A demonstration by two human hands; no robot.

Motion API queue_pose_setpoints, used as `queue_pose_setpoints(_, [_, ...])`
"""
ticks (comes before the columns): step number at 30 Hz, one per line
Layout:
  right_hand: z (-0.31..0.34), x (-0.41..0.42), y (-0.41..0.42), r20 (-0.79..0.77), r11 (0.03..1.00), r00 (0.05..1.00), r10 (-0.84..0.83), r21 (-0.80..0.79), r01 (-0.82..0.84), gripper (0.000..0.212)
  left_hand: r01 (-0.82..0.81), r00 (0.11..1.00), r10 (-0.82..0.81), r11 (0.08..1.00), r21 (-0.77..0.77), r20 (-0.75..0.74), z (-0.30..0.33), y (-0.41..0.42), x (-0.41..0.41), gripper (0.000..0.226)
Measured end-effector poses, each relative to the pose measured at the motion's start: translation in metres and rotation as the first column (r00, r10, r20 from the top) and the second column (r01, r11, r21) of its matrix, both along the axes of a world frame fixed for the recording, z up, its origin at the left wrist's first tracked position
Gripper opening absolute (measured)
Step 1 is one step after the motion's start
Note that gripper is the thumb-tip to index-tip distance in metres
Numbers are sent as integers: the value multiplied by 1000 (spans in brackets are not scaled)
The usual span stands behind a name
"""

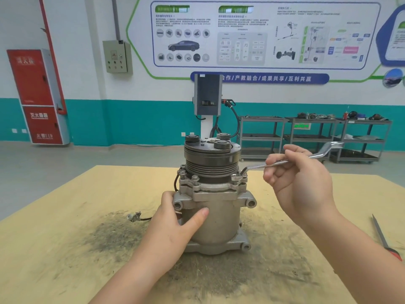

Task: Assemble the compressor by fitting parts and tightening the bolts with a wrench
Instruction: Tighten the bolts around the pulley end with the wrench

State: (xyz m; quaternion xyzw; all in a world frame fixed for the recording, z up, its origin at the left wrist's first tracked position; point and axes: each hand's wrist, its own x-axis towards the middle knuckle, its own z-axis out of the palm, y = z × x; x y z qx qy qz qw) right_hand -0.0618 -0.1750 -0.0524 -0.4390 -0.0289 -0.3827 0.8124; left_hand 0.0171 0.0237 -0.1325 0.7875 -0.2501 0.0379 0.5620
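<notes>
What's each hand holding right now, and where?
Right hand grips the wrench mid-shank; left hand grips the compressor body's left side.

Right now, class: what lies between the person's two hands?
In the head view, the compressor stands between the left hand and the right hand.

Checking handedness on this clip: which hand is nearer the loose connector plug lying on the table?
Left. The left hand grips the compressor body just right of the connector plug; the right hand holds the wrench higher, across the compressor.
</notes>
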Motion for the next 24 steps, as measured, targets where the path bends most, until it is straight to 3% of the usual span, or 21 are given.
queue_pose_setpoints(4, [-6, 7, -9, -39, 993, 997, 63, 106, -59, 10, 4, 1000, -4, 1000, -8, -5, 1, 0, -1, 51])
queue_pose_setpoints(6, [-16, 7, -1, 70, 998, 996, -63, -18, 64, 13, 5, 1000, -5, 1000, -6, -5, 2, 0, -1, 52])
queue_pose_setpoints(8, [-26, 4, 9, 302, 918, 928, -220, -257, 301, 13, 3, 1000, -3, 1000, -1, 4, 1, 0, -1, 53])
queue_pose_setpoints(10, [-31, -1, 16, 505, 700, 838, -208, -521, 488, 10, 0, 1000, 0, 1000, -2, 2, 0, 1, 0, 53])
queue_pose_setpoints(12, [-30, -5, 23, 557, 410, 816, -151, -716, 565, 13, 2, 1000, -2, 1000, -1, -3, -1, 1, 1, 53])
queue_pose_setpoints(14, [-29, -8, 30, 574, 166, 805, -151, -788, 593, 25, 3, 1000, -3, 1000, 7, 2, 0, 0, 3, 49])
queue_pose_setpoints(16, [-28, -9, 37, 593, 68, 788, -165, -790, 609, 28, -9, 1000, 9, 1000, -14, -21, -1, -2, 4, 38])
queue_pose_setpoints(18, [-24, -12, 40, 589, 121, 785, -190, -780, 614, 19, -19, 1000, 18, 1000, -14, -21, -3, -2, 6, 31])
queue_pose_setpoints(19, [-21, -14, 40, 572, 207, 795, -202, -769, 605, 14, -17, 1000, 17, 1000, 4, 6, -3, -1, 6, 33])
queue_pose_setpoints(22, [-7, -19, 37, 475, 607, 852, -222, -616, 502, 2, -23, 999, 23, 1000, 11, 25, -5, 0, 6, 39])
queue_pose_setpoints(24, [-1, -17, 31, 319, 827, 915, -248, -422, 371, 10, -27, 999, 27, 999, 16, 25, -5, 0, 5, 39])
